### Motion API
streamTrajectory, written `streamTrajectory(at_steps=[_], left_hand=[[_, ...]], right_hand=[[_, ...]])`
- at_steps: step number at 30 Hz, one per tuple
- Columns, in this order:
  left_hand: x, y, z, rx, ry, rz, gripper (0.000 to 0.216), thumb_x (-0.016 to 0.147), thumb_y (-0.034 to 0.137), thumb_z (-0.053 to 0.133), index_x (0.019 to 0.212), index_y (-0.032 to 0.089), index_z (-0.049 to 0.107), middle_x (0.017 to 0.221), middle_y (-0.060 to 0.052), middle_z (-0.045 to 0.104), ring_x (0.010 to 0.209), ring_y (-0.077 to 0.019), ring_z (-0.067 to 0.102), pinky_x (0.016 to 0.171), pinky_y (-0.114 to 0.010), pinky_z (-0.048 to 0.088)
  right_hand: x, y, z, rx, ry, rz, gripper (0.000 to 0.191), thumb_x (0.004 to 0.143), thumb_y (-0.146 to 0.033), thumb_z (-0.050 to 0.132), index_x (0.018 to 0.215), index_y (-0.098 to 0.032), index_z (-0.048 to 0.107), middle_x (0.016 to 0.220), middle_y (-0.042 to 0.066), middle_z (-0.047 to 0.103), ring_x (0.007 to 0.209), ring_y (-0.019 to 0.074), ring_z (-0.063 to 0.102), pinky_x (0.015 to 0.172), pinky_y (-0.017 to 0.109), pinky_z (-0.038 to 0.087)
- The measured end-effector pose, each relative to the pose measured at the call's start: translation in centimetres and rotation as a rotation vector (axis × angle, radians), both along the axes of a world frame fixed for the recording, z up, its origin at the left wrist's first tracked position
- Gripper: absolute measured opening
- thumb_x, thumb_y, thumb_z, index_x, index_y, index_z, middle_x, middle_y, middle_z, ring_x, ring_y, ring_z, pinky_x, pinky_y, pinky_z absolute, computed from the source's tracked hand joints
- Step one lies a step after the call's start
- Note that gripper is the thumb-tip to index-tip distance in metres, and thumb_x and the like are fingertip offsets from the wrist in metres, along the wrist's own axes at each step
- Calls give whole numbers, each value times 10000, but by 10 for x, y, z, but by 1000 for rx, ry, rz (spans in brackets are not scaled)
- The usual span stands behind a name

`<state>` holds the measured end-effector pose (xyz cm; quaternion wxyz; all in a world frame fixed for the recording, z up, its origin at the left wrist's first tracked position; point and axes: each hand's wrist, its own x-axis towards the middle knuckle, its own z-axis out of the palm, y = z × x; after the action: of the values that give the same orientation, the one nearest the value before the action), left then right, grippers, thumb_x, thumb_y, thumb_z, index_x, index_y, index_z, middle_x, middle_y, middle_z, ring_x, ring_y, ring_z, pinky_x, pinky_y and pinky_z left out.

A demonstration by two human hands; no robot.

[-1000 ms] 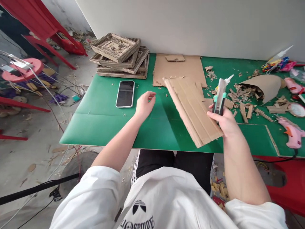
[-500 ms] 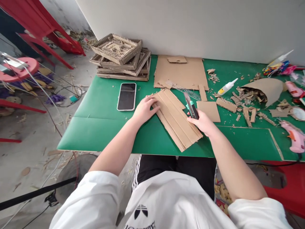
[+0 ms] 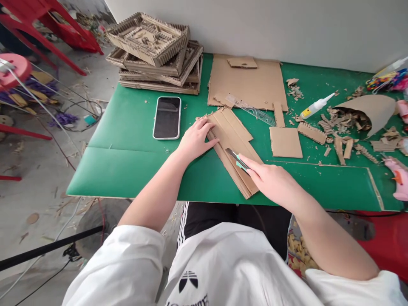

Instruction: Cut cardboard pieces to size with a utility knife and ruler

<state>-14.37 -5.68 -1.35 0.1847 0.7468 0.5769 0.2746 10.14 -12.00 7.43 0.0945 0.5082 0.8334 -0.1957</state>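
Note:
A creased strip of corrugated cardboard (image 3: 231, 129) lies slantwise on the green tabletop in front of me. My left hand (image 3: 198, 139) rests on its upper left edge, fingers laid over the board and thumb apart. Closed around a utility knife (image 3: 238, 160) with a black and mint-green handle, my right hand (image 3: 266, 176) is over the lower part of the strip. The blade is out and points up and left, over the board; whether it touches the surface I cannot tell.
Left of the strip lies a phone (image 3: 167, 118), with stacked cardboard trays (image 3: 153, 51) behind. A large cardboard sheet (image 3: 248, 80), clear ruler (image 3: 255, 112), square cardboard piece (image 3: 286, 142), glue bottle (image 3: 315, 107), scraps (image 3: 342, 148) and pink glue gun (image 3: 397, 176) occupy the back and right.
My right hand has brought the knife down and left, from upright beside the strip to tilted low over it. The left hand stays on the board's edge. The view has shifted slightly.

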Motion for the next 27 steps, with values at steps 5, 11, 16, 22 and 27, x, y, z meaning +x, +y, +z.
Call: streamTrajectory(at_steps=[5, 11, 16, 22, 27], left_hand=[[3, -1, 1, -29, 0, 9, 540, 732, 372, 685, 1204, 156, 535, 1454, -176, 363, 1394, -345, 234, 1139, -481, 174], [10, -8, 13, -155, 205, 13, 800, 718, 515, 682, 1361, 135, 394, 1528, -196, 183, 1417, -353, 140, 1133, -501, 167], [12, -10, 22, -212, 338, 16, 831, 771, 579, 599, 1413, 138, 309, 1542, -186, 129, 1428, -319, 114, 1144, -473, 168], [13, -9, 26, -249, 355, 25, 827, 769, 578, 606, 1414, 154, 308, 1547, -170, 120, 1428, -323, 108, 1144, -483, 170], [13, -9, 26, -259, 357, 35, 820, 767, 583, 607, 1410, 164, 318, 1549, -161, 119, 1429, -316, 110, 1144, -484, 170]], right_hand=[[-12, -4, 2, 72, -200, 97, 557, 899, -236, 333, 1449, -314, 290, 705, 74, 676, 593, 235, 637, 471, 283, 371], [-38, -18, 4, 206, -406, 168, 704, 803, -72, 378, 1475, -208, 217, 660, 95, 622, 507, 187, 615, 432, 244, 387], [-45, -24, 9, 190, -471, 228, 732, 770, -5, 358, 1472, -139, 203, 683, 100, 627, 520, 174, 620, 433, 230, 396], [-32, -28, 15, 159, -512, 298, 763, 759, -15, 407, 1476, -126, 169, 657, 81, 619, 497, 168, 603, 421, 226, 374], [-18, -42, 14, 155, -551, 331, 800, 742, 7, 407, 1480, -130, 132, 627, 54, 588, 475, 147, 579, 402, 209, 338]])
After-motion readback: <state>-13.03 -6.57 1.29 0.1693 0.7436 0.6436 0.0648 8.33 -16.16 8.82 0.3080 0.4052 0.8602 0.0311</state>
